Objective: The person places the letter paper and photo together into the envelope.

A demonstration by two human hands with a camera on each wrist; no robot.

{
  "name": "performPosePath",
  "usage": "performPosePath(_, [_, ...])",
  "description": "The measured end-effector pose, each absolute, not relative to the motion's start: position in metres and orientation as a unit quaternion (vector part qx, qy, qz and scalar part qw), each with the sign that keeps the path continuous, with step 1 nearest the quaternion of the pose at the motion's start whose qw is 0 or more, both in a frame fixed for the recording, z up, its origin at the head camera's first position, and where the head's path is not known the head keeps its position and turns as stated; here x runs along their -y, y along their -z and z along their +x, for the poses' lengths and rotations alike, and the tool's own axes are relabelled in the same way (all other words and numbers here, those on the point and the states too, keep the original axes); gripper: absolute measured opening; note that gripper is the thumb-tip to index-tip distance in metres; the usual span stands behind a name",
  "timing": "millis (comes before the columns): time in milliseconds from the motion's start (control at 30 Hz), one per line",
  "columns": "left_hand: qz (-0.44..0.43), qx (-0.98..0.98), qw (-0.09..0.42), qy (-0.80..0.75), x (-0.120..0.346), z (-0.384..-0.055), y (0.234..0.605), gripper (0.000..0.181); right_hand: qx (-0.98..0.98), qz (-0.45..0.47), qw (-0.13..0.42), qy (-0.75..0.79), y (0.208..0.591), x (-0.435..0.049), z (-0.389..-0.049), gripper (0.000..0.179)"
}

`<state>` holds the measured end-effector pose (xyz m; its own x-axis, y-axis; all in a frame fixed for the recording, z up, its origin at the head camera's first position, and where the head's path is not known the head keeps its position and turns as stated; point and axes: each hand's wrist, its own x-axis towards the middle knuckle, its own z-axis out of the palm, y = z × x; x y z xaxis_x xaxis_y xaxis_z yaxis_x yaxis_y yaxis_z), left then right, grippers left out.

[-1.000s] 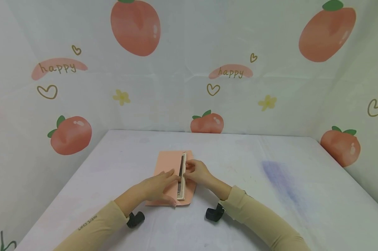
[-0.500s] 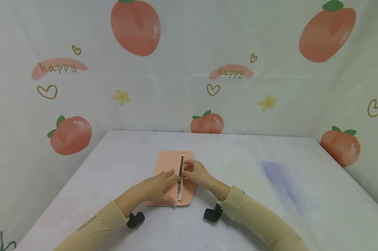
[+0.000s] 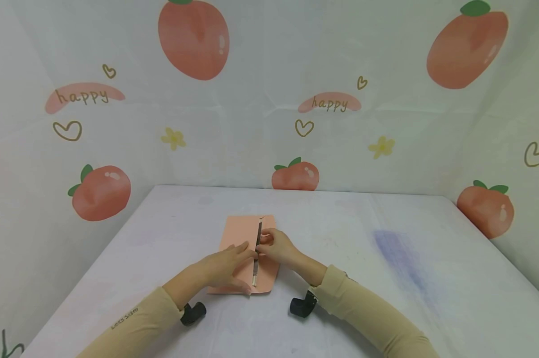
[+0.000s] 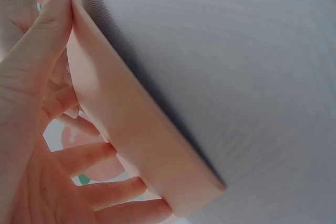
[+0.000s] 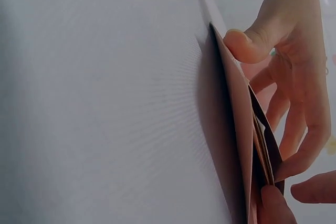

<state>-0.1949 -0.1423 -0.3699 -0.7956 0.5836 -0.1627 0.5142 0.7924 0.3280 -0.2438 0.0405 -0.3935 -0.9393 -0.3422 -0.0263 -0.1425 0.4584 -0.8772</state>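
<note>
A salmon-pink envelope (image 3: 240, 228) lies on the table with its opening lengthwise and its unfolded flap (image 3: 266, 281) to the right. Inside the opening are thin light-edged cards (image 5: 261, 142), mostly hidden by the envelope. My left hand (image 3: 224, 263) rests on the envelope with spread fingers, its thumb at the near edge and its index fingertip at the raised lip of the opening. My right hand (image 3: 280, 248) has curled fingers at the cards' outer edge, and its thumb (image 5: 275, 203) touches that edge in the right wrist view.
The white-covered table (image 3: 386, 308) runs back to a curtain (image 3: 251, 124) printed with fruit, hearts and words. A purple-blue stain (image 3: 399, 258) marks the cloth at the right. Black devices (image 3: 193, 313) are worn at both wrists.
My right hand has moved slightly left, and the white-bordered card has slid left into the envelope, so only a narrow strip shows at the opening. The left hand stays still.
</note>
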Motion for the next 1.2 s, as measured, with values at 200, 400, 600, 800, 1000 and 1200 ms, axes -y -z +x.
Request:
performPosePath(200, [0.293, -0.938, 0.13, -0.135, 0.1424, -0.1946, 0.3679, 0.074, -0.845, -0.143, 0.108, 0.503, 0.3929, -0.0401, -0.2444, 0.049])
performPosePath(400, [0.298, -0.938, 0.125, -0.127, 0.1425, -0.1943, 0.3671, 0.074, -0.844, -0.136, 0.119, 0.505, 0.393, -0.0394, -0.2456, 0.05])
performPosePath(600, [0.296, -0.938, 0.127, -0.127, 0.1421, -0.1941, 0.3671, 0.074, -0.84, -0.138, 0.115, 0.512, 0.3921, -0.039, -0.2447, 0.049])
performPosePath(800, [0.294, -0.939, 0.127, -0.129, 0.1421, -0.1947, 0.368, 0.072, -0.842, -0.143, 0.12, 0.507, 0.3914, -0.0391, -0.2433, 0.051])
performPosePath(1000, [0.29, -0.939, 0.133, -0.128, 0.1422, -0.1941, 0.3681, 0.071, -0.837, -0.141, 0.131, 0.512, 0.3926, -0.0391, -0.2428, 0.052])
performPosePath(1200, [0.285, -0.94, 0.138, -0.125, 0.1421, -0.1935, 0.3683, 0.073, -0.836, -0.139, 0.134, 0.513, 0.3926, -0.039, -0.2422, 0.052])
